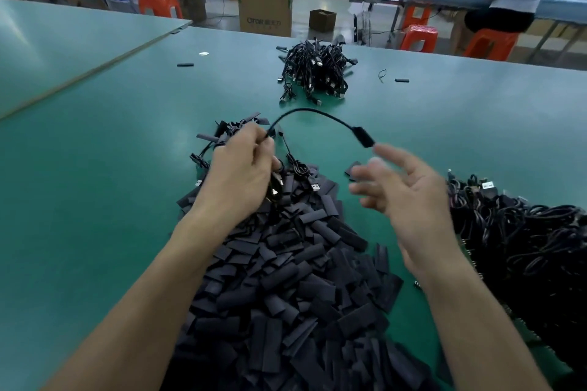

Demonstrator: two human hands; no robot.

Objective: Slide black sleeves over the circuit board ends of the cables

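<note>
Fingers of my left hand (241, 168) pinch the cable (317, 113) so its sleeved end (364, 136) arcs right; my right hand (403, 190) is spread and holds nothing. Loose sleeves (286, 279) lie heaped near me for easy picking, uncovered cables (524, 238) wait on the right (blurred), and finished ones (314, 73) sit far off.

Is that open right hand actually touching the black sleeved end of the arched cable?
Cannot tell. In the head view the right hand is motion-blurred, and its fingertip meets the sleeved end without a plain gap or contact.
</note>
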